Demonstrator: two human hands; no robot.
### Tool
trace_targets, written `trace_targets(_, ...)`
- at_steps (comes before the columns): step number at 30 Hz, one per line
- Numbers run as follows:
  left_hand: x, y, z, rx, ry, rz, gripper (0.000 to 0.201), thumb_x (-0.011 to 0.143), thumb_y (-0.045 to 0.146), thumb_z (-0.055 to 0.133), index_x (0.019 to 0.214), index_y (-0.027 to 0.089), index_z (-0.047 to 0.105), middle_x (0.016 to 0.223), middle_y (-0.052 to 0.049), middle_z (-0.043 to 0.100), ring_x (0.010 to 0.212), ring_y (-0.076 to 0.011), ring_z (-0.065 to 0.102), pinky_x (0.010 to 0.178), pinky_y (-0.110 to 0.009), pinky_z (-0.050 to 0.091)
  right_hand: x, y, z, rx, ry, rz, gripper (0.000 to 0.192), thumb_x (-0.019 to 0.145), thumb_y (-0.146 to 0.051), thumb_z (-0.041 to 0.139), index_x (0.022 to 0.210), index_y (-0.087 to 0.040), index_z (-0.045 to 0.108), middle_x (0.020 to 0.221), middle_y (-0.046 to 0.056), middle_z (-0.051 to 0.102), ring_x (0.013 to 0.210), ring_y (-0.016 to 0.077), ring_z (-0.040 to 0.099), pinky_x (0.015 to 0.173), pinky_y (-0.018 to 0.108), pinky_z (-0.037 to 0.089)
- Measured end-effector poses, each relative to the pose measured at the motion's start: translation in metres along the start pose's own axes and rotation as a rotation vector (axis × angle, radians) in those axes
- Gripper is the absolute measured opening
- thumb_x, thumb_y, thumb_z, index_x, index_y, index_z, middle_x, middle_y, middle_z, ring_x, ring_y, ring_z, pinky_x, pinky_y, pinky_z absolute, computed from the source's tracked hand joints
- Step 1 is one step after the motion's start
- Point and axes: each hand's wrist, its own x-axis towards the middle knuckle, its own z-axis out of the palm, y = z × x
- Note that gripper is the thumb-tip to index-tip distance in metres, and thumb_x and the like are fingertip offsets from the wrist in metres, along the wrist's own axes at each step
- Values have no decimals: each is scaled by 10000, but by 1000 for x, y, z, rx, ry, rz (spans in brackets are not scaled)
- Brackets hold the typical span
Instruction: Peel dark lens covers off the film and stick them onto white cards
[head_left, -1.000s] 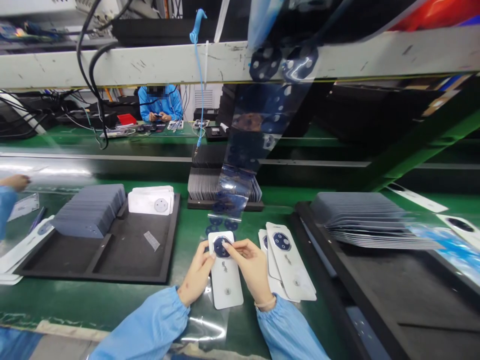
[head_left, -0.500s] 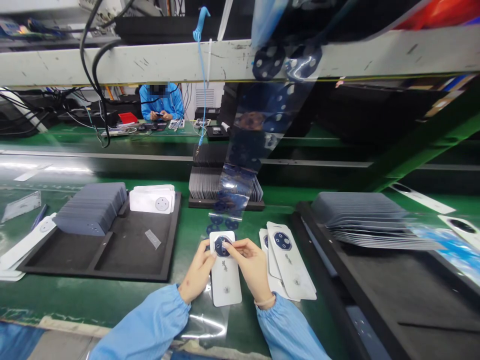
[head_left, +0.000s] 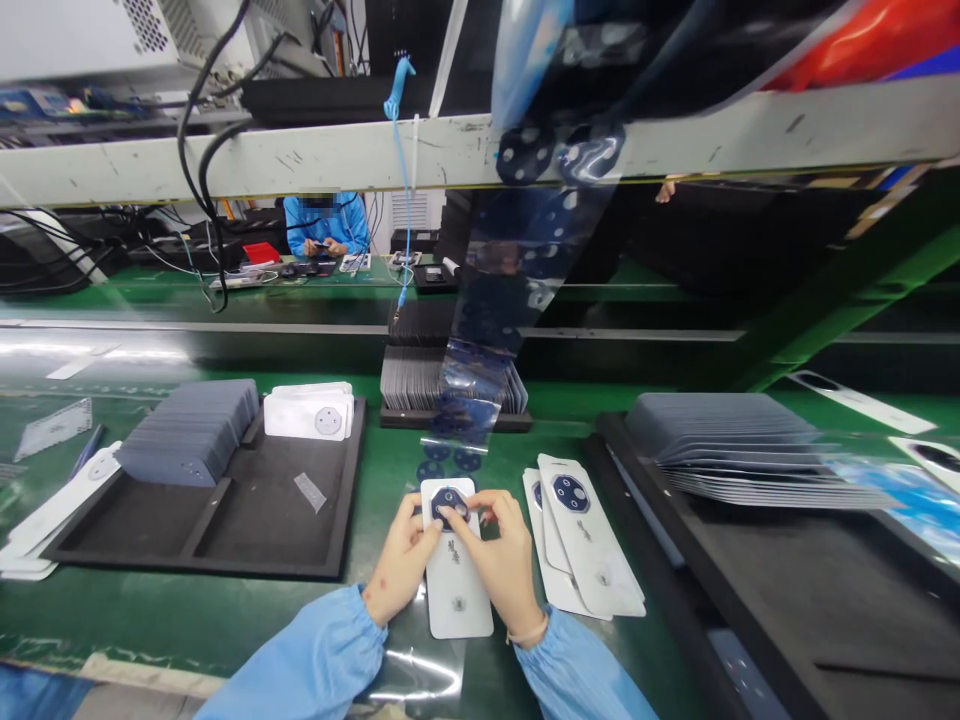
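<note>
Bare green mat [head_left: 225,610] lies open left of the hands; black trays [head_left: 225,520] and stacked cards [head_left: 592,540] hem both sides.

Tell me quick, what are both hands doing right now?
Left hand: fingers closed on the white phone cover, thumb at its dark round camera patch.
Right hand: also gripping the white phone cover, fingertips pressing the patch.

- Left hand [head_left: 401,562]: forearm in a blue sleeve reaches in from the lower left, fingers curled, thumb stretched toward the right hand.
- Right hand [head_left: 501,560]: palm down, fingertips pressed forward and touching the left thumb.
</note>
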Motion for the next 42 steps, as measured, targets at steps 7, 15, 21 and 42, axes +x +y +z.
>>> trace_targets(7,3,-3,-2,8,51,13,572,695,516,855,966,211,453,795,-38,775,612,-162,709,574,-251,553,0,5,5,9,36,9,732,652,-421,810,1267,-214,473,1312,141,499,982,253,555,868,434,465)
trace_targets(15,2,-5,-3,31,-1,-37,591,640,486,900,929,207,467,648,28,718,498,-117,652,494,-200,513,0,0,4,117,-212,100,389,932,-559,515,738,-223,500,633,-31,548,603,157,532,578,269,421)
trace_targets(21,2,-7,-7,-17,17,-46,562,689,496,864,986,207,486,697,-1,743,528,-146,678,521,-243,545,6,7,-6,264,-440,124,369,930,-569,528,952,-207,592,830,18,671,752,190,641,710,309,520)
trace_targets(42,6,45,2,674,-157,222,325,947,406,497,1108,202,691,1083,-112,760,1013,-263,712,901,-380,557,-38,19,-27,-395,-173,-190,941,812,-242,572,1593,-301,50,1598,115,275,1413,358,422,1052,484,495)
